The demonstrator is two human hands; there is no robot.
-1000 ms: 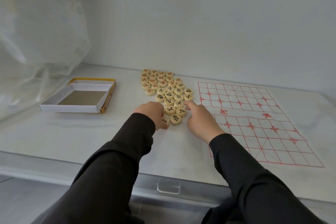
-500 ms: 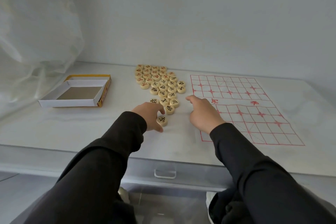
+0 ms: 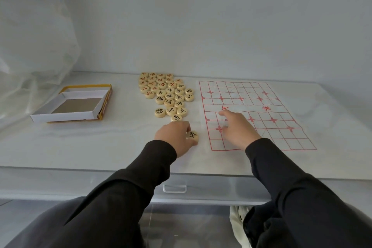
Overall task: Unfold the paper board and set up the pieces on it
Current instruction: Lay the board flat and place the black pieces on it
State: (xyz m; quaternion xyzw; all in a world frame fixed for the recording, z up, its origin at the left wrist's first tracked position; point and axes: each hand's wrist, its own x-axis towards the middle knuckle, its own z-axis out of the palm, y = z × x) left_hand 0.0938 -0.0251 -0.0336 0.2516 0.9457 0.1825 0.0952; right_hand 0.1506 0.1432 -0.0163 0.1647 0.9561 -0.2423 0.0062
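The left hand [image 3: 174,137] pinched one piece [image 3: 192,136], just at 9 o'clock of the board [image 3: 281,106]. The right hand [image 3: 237,129] lay on the board, forefinger straight; whether it covered a piece I could not tell. The pile [image 3: 167,92] sat at 12 o'clock of the left hand. The creased paper might slide or buckle under a dragged piece, spoiling the placement.
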